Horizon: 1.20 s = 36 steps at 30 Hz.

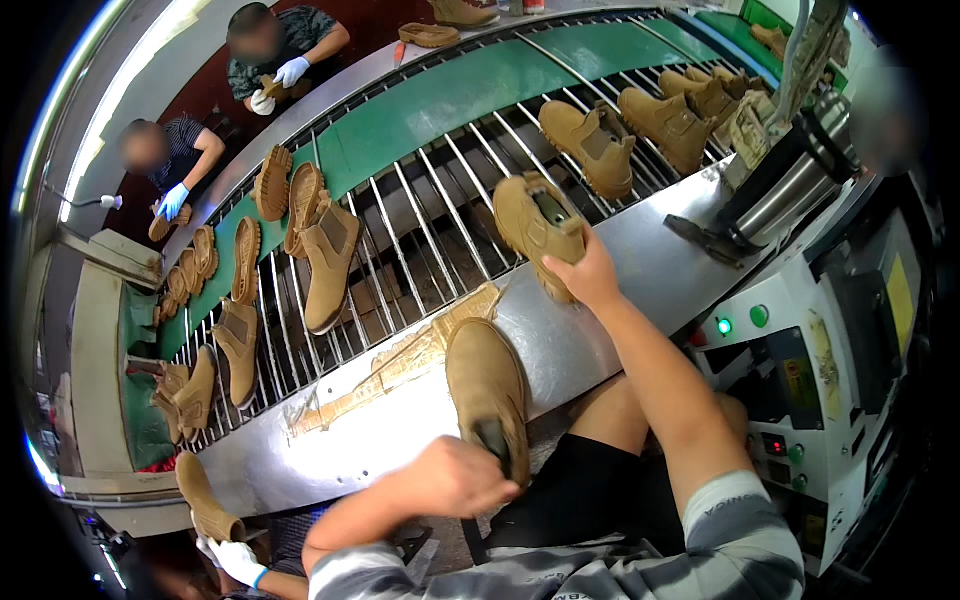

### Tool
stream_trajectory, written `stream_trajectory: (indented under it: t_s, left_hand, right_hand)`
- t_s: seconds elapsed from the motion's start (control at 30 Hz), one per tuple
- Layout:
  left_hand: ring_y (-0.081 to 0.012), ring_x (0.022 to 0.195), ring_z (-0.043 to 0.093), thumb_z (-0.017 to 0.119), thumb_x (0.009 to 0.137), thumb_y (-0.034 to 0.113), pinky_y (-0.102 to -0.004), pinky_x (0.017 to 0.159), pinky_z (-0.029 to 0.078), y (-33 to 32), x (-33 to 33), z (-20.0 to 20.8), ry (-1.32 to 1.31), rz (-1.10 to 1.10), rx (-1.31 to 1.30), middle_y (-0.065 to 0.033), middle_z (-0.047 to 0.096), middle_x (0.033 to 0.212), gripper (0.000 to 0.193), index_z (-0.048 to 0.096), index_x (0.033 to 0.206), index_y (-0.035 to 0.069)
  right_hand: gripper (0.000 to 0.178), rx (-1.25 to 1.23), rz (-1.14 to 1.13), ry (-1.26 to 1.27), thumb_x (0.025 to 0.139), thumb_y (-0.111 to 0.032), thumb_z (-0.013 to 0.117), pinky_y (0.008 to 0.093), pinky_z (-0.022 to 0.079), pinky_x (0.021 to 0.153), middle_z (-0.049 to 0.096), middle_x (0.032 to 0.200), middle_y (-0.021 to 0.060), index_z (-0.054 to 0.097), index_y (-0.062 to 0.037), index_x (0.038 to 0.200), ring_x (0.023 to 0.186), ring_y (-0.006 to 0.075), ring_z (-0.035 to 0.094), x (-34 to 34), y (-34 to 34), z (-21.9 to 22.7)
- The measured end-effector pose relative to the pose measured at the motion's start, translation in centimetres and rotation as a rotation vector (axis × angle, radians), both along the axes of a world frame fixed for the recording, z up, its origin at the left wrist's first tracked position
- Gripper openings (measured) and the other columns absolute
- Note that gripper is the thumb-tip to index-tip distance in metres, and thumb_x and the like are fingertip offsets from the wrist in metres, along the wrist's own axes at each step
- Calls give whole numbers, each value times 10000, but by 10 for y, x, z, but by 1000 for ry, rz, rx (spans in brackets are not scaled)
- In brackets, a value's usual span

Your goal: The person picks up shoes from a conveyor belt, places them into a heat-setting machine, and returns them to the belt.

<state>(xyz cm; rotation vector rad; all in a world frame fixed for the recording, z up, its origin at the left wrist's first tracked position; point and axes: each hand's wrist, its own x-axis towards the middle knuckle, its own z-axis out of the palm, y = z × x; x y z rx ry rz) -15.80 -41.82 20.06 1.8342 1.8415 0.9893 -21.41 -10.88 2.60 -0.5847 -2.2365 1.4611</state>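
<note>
A tan boot (486,370) lies on the metal ledge, its toe pointing away and its dark opening towards me. My left hand (455,482) is closed at that boot's near end, with the fingers by the rim of the opening; their exact hold is partly hidden. To the right, my right hand (588,268) grips a second tan boot (535,222) by its near end. This one is tilted over the edge of the rods, and its opening shows at the top.
A metal-rod rack (390,240) with a green belt (420,120) curves ahead, bearing several boots (330,265) and soles (246,255). On the right stand a steel flask (800,175) and a control panel (790,400). Gloved co-workers handle footwear at far left; another gloved hand (238,562) holds a boot, lower left.
</note>
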Motion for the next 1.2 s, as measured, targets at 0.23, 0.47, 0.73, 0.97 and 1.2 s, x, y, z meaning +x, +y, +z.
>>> stream_trajectory:
  t_s: [0.23,0.47,0.73,0.97,1.2]
  left_hand:
    - [-180,425,457,752,790,182,-327,375,329,10,65,-62,164,187,94,-8,388,530,432,397,549,137]
    - [-267,492,488,716,775,121,-376,456,369,19,98,-65,110,394,-45,-74,447,574,329,451,584,81]
    - [-260,611,586,679,870,179,-347,577,471,30,134,-45,-141,936,-174,-121,612,745,145,659,839,39]
    - [-361,669,664,614,891,425,-421,634,514,34,118,-33,-41,1047,-618,-187,651,662,448,695,785,-3]
    - [-348,639,664,687,819,486,-401,630,517,39,126,-25,-21,1197,-730,-198,656,654,527,697,759,-38]
  right_hand:
    - [810,48,-12,71,721,-353,807,408,443,1022,534,1329,177,447,-62,1386,1219,337,539,-75,4,-15]
    - [961,77,168,-234,695,-406,793,426,431,1043,507,1380,210,335,-80,1474,1266,364,505,-64,37,-30]
    - [360,133,216,65,790,-130,692,384,463,971,620,1202,132,634,-61,1139,1124,302,581,121,25,-52]
    - [365,43,178,-112,791,-205,716,383,483,904,641,1100,118,617,-57,1110,1053,292,599,132,17,-28]
    - [292,507,57,-138,852,-371,676,437,449,847,627,966,101,599,-112,963,966,277,601,18,-24,-9]
